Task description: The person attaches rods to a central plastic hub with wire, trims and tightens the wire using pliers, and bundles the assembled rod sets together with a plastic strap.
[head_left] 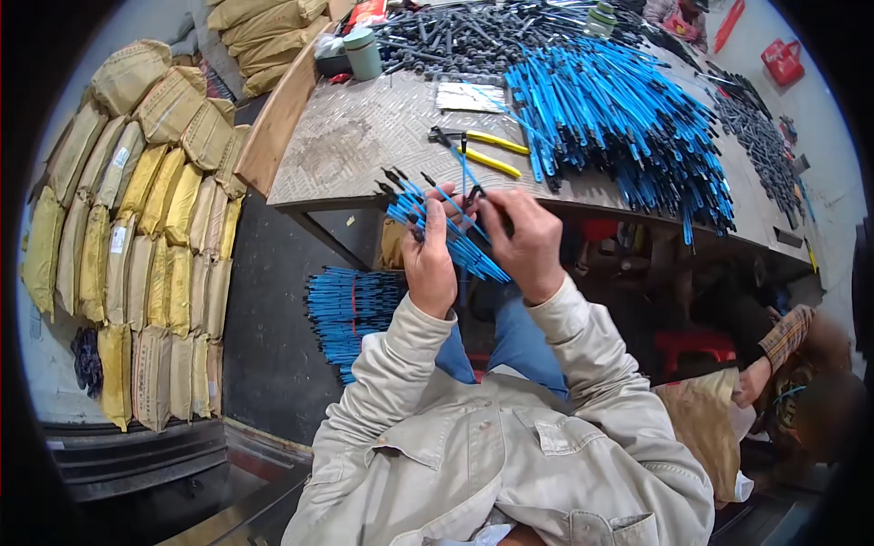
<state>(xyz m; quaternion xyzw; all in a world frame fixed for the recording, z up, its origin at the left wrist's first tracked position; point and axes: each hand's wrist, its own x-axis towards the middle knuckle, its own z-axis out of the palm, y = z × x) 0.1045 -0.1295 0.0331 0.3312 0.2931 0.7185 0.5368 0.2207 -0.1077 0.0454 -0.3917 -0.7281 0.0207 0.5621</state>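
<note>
My left hand (pixel 430 259) is closed around a small bunch of blue rods with black tips (pixel 476 259), which slants across in front of my lap. Close beside it, my right hand (pixel 526 238) has thumb and fingers pinched at the black fitting (pixel 474 193) of a single blue rod that stands up toward the table. Part of that fitting is hidden by the fingers. Just beyond my hands, a pair of yellow-handled pliers (pixel 492 166) lies near the table edge. A large heap of similar blue rods (pixel 601 114) covers the table to the right.
Black parts (pixel 446 41) are piled at the back of the table (pixel 337 136), near a green cup (pixel 362 55). Another blue bundle (pixel 350 314) stands low on the left. Stacked sacks (pixel 146 237) line the left wall. A co-worker's hand (pixel 754 380) is at the right.
</note>
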